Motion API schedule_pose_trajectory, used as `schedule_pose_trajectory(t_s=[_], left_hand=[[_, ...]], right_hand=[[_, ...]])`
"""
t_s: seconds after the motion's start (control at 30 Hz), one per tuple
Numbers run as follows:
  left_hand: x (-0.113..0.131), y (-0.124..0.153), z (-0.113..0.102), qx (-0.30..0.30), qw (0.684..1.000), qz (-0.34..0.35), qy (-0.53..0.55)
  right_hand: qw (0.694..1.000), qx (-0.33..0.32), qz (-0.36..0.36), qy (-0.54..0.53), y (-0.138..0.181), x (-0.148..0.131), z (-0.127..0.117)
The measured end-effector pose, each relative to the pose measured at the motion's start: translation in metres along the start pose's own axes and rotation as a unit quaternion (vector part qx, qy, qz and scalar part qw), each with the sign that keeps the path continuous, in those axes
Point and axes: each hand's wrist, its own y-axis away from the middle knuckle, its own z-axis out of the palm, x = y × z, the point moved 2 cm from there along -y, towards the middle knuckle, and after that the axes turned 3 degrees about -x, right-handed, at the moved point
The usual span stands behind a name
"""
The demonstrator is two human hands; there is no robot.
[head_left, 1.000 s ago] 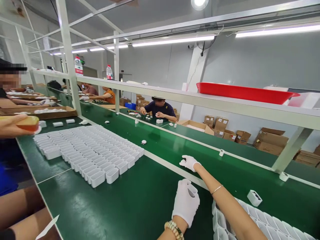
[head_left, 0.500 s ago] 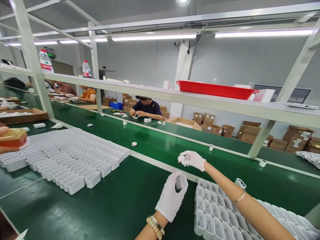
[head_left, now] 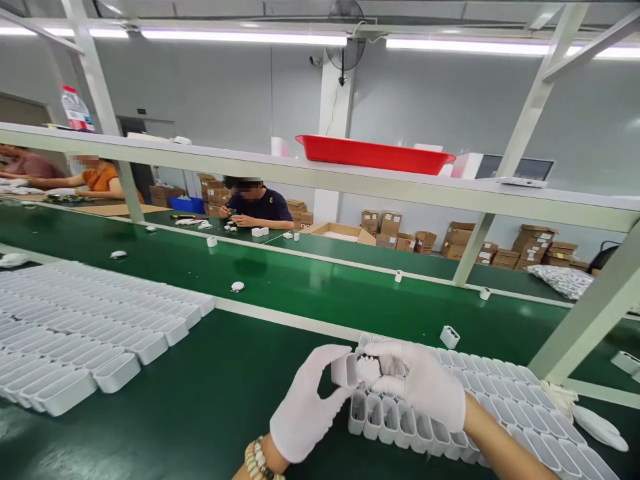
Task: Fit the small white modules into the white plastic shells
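My left hand (head_left: 305, 408), in a white glove with a beaded bracelet at the wrist, grips a small white plastic housing (head_left: 344, 371) tilted on its side. My right hand (head_left: 431, 388), also gloved, pinches a small white part with black edges (head_left: 369, 369). That part is right at the housing's open end; whether any of it is inside, I cannot tell. Below and behind the right hand stand rows of open white housings (head_left: 387, 419). The right fingers partly hide the held part.
A large block of white housings (head_left: 117, 373) covers the left of the green bench. On the green strip beyond lie a small white part (head_left: 237, 287) and a white housing (head_left: 450, 337). A shelf with a red tray (head_left: 375, 153) crosses ahead. A co-worker (head_left: 260, 205) sits opposite.
My right hand has come back from over the green strip and brought the small part to the housing in my left hand. The view has turned to the right.
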Motion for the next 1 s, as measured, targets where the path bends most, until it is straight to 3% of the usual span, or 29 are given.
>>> schedule_pose_trajectory(t_s=[0.4,0.77,1.0], left_hand=[[0.003,0.0,-0.005,-0.007,1.0,0.019,-0.015],[0.009,-0.002,-0.01,0.024,0.992,0.113,-0.052],[0.011,-0.002,-0.01,0.004,0.99,0.131,-0.051]], right_hand=[[1.0,0.007,0.014,-0.012,0.003,0.003,0.011],[0.994,0.022,0.045,0.101,0.01,-0.005,0.017],[0.987,0.007,0.067,0.146,0.01,-0.012,0.022]])
